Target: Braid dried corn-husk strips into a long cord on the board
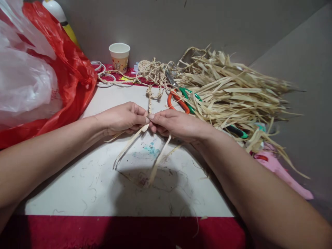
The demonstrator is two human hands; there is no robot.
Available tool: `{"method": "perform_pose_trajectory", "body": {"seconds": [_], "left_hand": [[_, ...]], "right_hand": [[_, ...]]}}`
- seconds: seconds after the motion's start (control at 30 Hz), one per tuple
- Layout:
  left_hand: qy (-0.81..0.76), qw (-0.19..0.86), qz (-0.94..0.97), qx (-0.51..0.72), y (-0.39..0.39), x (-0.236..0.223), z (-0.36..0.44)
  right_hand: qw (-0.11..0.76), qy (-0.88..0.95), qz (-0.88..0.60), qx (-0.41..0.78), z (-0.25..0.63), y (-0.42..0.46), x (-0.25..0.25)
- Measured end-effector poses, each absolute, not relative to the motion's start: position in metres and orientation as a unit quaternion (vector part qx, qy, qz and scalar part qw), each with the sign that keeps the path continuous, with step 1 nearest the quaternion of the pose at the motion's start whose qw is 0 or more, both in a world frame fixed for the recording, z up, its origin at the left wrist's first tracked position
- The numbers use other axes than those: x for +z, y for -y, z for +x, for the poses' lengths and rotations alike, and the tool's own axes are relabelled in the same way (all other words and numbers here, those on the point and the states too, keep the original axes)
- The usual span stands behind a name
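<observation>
Both hands meet over the white board, pinching the near end of a braided straw cord (149,103). My left hand (127,118) is closed, thumb and forefinger pressed on the cord's end. From the other side my right hand (172,123) grips the same spot, its thumb tip touching the left one. Loose flat straw strands (131,144) hang from below the fingers toward me, one more strand (157,164) falling under the right hand. Beyond the fingers, the finished braid runs away toward a tangled coil of braided cord (155,71). The fingers partly hide the crossing of the strands.
Scissors with orange and green handles (178,100) lie beside a big bundle of dry straw (228,86) at right. A paper cup (119,57) and white rings (106,81) stand behind. Red and clear plastic bags (75,65) fill the left. A pink thing (282,173) lies far right.
</observation>
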State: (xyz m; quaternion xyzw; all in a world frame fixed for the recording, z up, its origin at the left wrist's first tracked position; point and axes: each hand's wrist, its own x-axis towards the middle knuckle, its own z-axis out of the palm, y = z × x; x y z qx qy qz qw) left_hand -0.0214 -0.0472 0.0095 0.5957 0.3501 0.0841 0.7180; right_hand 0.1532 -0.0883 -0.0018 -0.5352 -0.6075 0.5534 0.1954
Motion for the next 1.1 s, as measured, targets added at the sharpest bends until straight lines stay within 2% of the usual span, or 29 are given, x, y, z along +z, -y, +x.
{"method": "perform_pose_trajectory", "body": {"seconds": [0.27,0.4,0.6,0.8,1.0,1.1], "left_hand": [[-0.368,0.637,0.671,0.088,0.049,0.01,-0.022],[-0.379,0.533,0.754,0.057,0.049,0.019,-0.024],[-0.408,0.372,0.834,0.015,0.055,0.029,-0.021],[-0.416,0.29,0.862,-0.011,0.068,0.029,-0.017],[-0.425,0.1,0.898,-0.047,0.084,0.021,-0.013],[-0.408,0.047,0.91,-0.059,0.09,0.018,-0.012]], "right_hand": [[0.244,0.533,-0.496,0.64,0.154,0.084,-0.009],[0.262,0.539,-0.507,0.62,0.15,0.085,-0.008],[0.242,0.519,-0.587,0.573,0.14,0.09,-0.002],[0.282,0.442,-0.552,0.648,0.136,0.093,-0.001],[0.295,0.4,-0.536,0.683,0.133,0.096,0.001],[0.299,0.391,-0.542,0.681,0.131,0.098,0.0]]}}
